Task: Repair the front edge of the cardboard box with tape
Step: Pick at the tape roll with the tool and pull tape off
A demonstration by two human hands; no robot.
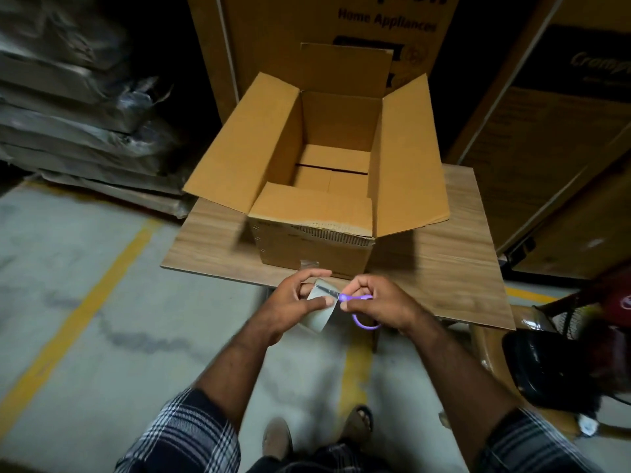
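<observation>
An open brown cardboard box (317,199) stands on a wooden board (444,268), its flaps spread outward. Its front top edge (334,232) is torn, with bare corrugation showing. Just in front of the board, my left hand (293,308) holds a roll of clear tape (319,317), with a short strip pulled out between thumb and fingers. My right hand (379,302) grips small purple-handled scissors (358,308); their blades lie across the pulled strip beside my left thumb.
Large printed appliance cartons (341,29) stand behind and to the right of the box. Wrapped flat packs (78,114) are stacked at the left. A fan and dark objects (563,353) sit at the lower right. Grey floor with yellow lines (85,302) lies below.
</observation>
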